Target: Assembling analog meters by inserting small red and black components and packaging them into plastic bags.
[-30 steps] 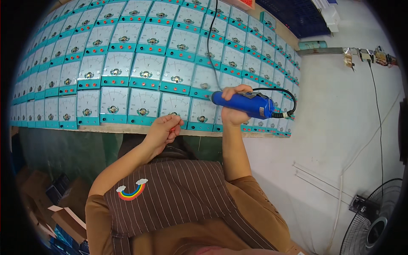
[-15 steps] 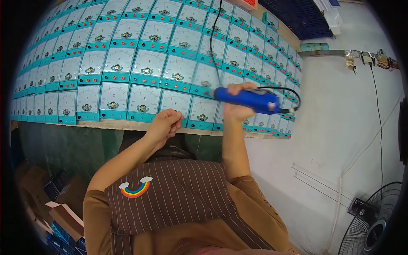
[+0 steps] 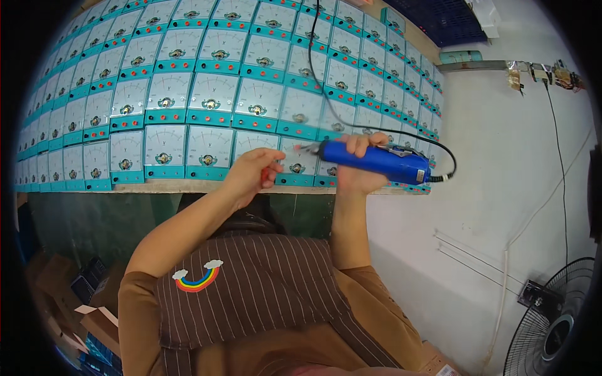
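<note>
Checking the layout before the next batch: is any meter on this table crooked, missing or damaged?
Nothing stands out. The meters lie in even rows, edge to edge, with no gap or crooked one visible. The right hand holds a blue driver over the front row, its cord trailing across the meters; the left hand rests on a front-row meter.

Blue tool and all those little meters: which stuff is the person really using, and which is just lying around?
In use:
blue power screwdriver in the right hand
teal panel meter under the left hand

Lying about:
fan
cardboard boxes
</note>
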Available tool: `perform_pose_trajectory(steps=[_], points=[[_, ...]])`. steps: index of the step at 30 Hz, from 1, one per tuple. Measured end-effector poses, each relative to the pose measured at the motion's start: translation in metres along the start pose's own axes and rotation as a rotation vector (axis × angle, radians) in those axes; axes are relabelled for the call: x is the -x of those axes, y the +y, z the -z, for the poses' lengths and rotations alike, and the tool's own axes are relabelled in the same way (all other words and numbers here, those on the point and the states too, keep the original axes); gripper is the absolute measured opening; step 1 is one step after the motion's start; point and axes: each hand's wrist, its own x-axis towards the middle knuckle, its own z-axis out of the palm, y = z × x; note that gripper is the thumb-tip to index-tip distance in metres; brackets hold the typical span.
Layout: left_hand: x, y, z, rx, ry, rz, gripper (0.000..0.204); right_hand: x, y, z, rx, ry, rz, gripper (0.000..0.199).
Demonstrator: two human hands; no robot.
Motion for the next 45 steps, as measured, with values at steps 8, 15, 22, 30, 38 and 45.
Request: perform_pose_trajectory(steps=[8,15,22,30,38,45], points=[[0.008,-0.005,0.04,-0.125,-0.051,0.062,0.02,-0.023,0.02,0.028,0.437,-0.004,0.338,0.055],[0.009,-0.012,0.04,-0.12,-0.045,0.009,0.018,-0.014,0.043,0.025,0.589,-0.146,0.282,0.063],[0.024,-0.01,0.041,-0.122,0.017,-0.01,0.016,-0.035,0.008,0.041,0.276,-0.01,0.214,0.05],[0.023,-0.024,0.019,-0.111,-0.034,-0.029,0.018,0.044,-0.01,-0.015,-0.038,-0.182,-0.054,0.047],[0.036,-0.04,0.028,-0.46,-0.062,0.081,0.023,0.111,0.005,-0.022,0.028,0.076,0.054,0.048],[0.042,-0.035,0.044,-0.121,-0.305,0.343,0.02,0.122,0.007,-0.023,-0.138,0.056,0.049,0.044]])
